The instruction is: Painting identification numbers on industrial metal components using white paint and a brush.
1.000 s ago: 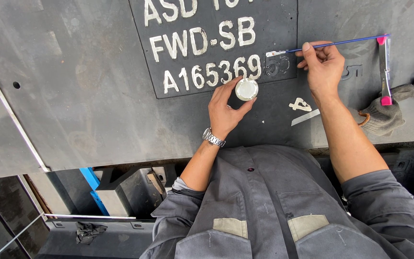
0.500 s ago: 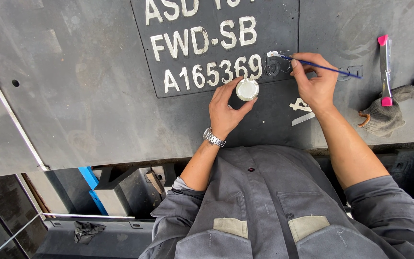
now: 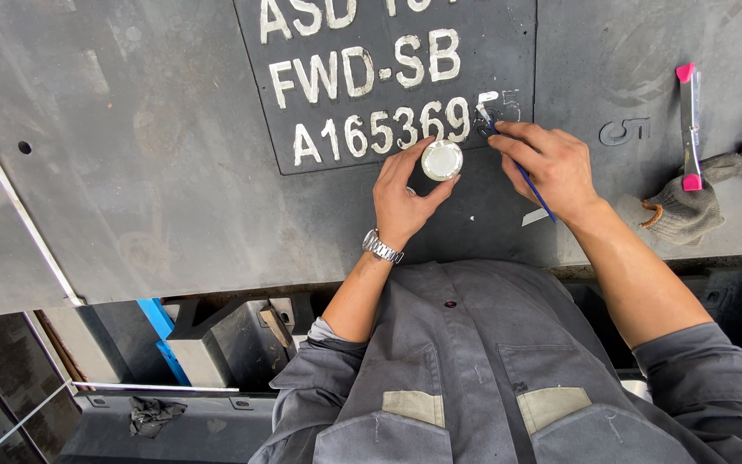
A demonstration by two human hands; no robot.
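Observation:
My left hand [image 3: 403, 194] grips a small round white paint pot [image 3: 441, 160] against the dark metal plate [image 3: 130, 163]. My right hand [image 3: 551, 167] holds a thin blue-handled brush [image 3: 532, 190], its tip touching the plate at the end of the lowest row of white painted characters, where fresh white paint shows beside a faint outlined digit [image 3: 508, 107]. A metal wristwatch [image 3: 382, 247] sits on my left wrist.
A stencilled digit outline [image 3: 624, 131] lies right of my hand. A tool with pink ends [image 3: 690, 129] and grey work gloves [image 3: 689, 206] rest at the right edge. A small white scrap [image 3: 534, 217] lies near my right wrist. Below the plate are a blue beam [image 3: 165, 339] and dark rag [image 3: 152, 415].
My right hand has moved left and down from the plate's upper right, bringing the brush tip to the end of the painted row. The left hand and pot stayed put.

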